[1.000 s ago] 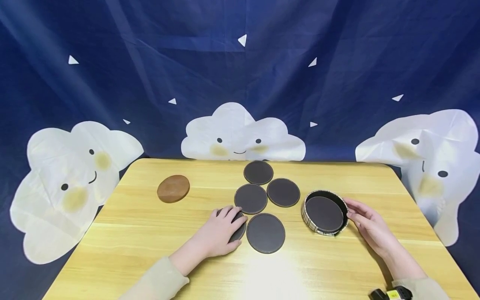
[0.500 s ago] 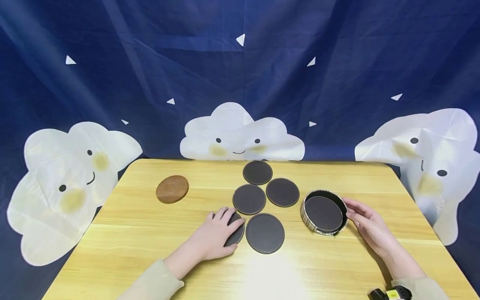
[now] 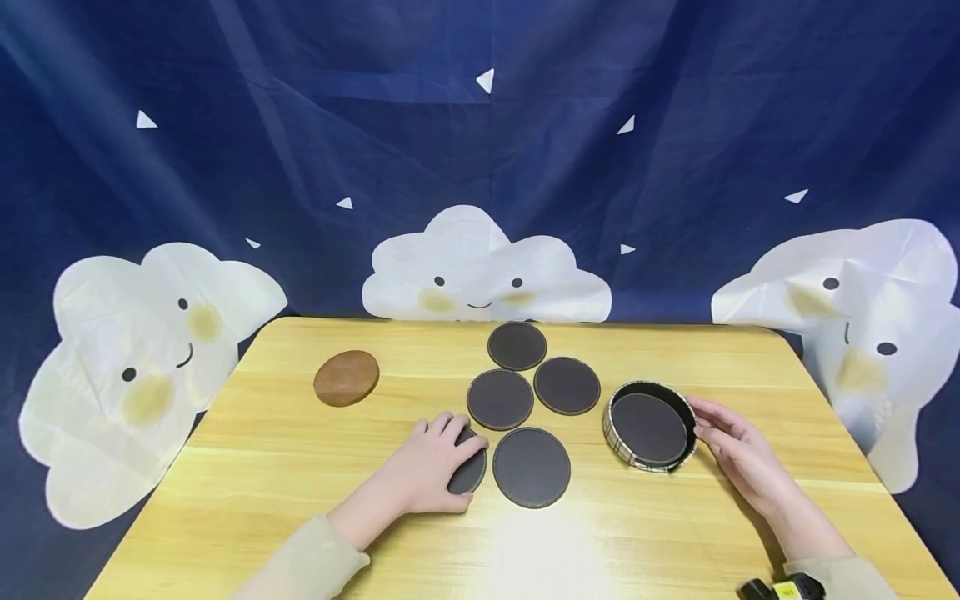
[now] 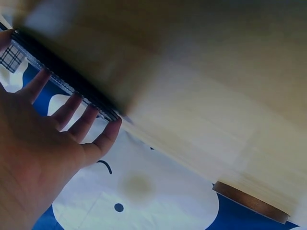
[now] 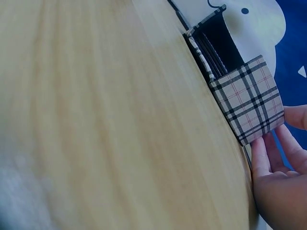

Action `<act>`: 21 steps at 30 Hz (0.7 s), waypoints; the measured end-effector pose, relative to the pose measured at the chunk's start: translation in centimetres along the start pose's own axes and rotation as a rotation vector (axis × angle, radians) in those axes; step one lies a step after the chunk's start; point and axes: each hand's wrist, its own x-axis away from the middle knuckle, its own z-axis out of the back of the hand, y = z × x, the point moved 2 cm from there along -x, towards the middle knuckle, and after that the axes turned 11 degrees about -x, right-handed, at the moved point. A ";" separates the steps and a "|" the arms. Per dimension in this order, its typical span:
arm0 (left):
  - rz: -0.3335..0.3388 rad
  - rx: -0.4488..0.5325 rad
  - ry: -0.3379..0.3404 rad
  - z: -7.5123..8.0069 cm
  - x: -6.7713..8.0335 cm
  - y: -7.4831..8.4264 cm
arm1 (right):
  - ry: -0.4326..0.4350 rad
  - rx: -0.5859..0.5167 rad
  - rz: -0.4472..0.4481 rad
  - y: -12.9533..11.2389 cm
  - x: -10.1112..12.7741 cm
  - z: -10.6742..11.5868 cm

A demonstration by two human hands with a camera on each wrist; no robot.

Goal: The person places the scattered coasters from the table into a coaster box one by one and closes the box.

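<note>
- Left hand lies flat on a dark coaster at the near middle of the table, fingers straight, nothing gripped.
- Right hand rests against the plaid holder's right side, fingers relaxed, not closed round it.
- Four dark coasters lie between; nearest one sits just beside the covered coaster.
- Brown coaster sits far left.

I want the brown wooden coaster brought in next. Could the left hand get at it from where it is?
Probably yes. The left hand rests on a dark coaster, and the brown wooden coaster lies alone farther back on its side of the table, with only bare wood between them.
</note>
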 end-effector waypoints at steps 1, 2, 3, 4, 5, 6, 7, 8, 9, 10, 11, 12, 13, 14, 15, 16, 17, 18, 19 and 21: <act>-0.002 -0.003 0.002 0.0 0.0 0.0 | 0.000 0.000 0.000 0.0 0.0 0.0; -0.003 -0.005 0.003 0.0 -0.1 -0.1 | -0.001 -0.001 0.001 -0.1 0.0 0.0; -0.004 -0.008 0.005 0.0 -0.1 -0.1 | -0.002 -0.002 0.002 -0.1 0.0 0.0; -0.005 -0.009 0.005 0.1 -0.1 -0.1 | -0.001 -0.001 0.000 -0.1 -0.1 0.0; -0.006 -0.013 0.007 0.2 -0.1 -0.1 | -0.002 -0.001 -0.001 -0.1 -0.1 0.0; -0.006 -0.015 0.011 0.2 -0.1 -0.1 | -0.002 -0.003 -0.002 -0.1 -0.1 0.0; -0.008 -0.017 0.012 0.3 -0.1 -0.1 | 0.001 -0.003 -0.003 -0.1 -0.2 0.0; -0.008 -0.020 0.014 0.3 -0.2 -0.1 | 0.003 -0.003 -0.004 -0.1 -0.2 0.0; -0.008 -0.020 0.015 0.4 -0.1 -0.1 | 0.007 -0.002 -0.004 -0.1 -0.1 0.0; -0.009 -0.018 0.017 0.4 -0.1 -0.1 | 0.008 -0.004 -0.005 -0.1 -0.1 0.0; -0.008 -0.018 0.019 0.5 -0.1 -0.1 | 0.008 -0.005 -0.006 -0.1 -0.1 0.0; -0.008 -0.016 0.020 0.5 -0.1 -0.1 | 0.008 -0.007 -0.007 -0.1 -0.1 0.0; -0.006 -0.015 0.020 0.5 -0.2 -0.1 | 0.009 -0.008 -0.009 -0.1 0.0 -0.1; -0.005 -0.014 0.021 0.6 -0.2 -0.1 | 0.007 -0.011 -0.011 -0.1 0.0 -0.1; -0.004 -0.011 0.021 0.6 -0.2 -0.2 | 0.005 -0.013 -0.012 -0.1 0.0 -0.1; -0.003 -0.010 0.026 0.7 -0.2 -0.2 | 0.003 -0.015 -0.014 -0.1 0.1 -0.1; -0.002 -0.013 0.026 0.7 -0.3 -0.2 | 0.003 -0.015 -0.015 -0.1 0.1 -0.1; -0.001 -0.014 0.026 0.7 -0.4 -0.2 | 0.003 -0.014 -0.015 -0.1 0.1 -0.1; -0.001 -0.017 0.027 0.7 -0.4 -0.2 | 0.005 -0.012 -0.014 -0.1 0.1 -0.1; -0.004 -0.023 0.029 0.8 -0.6 -0.1 | 0.005 -0.010 -0.013 -0.1 0.1 -0.1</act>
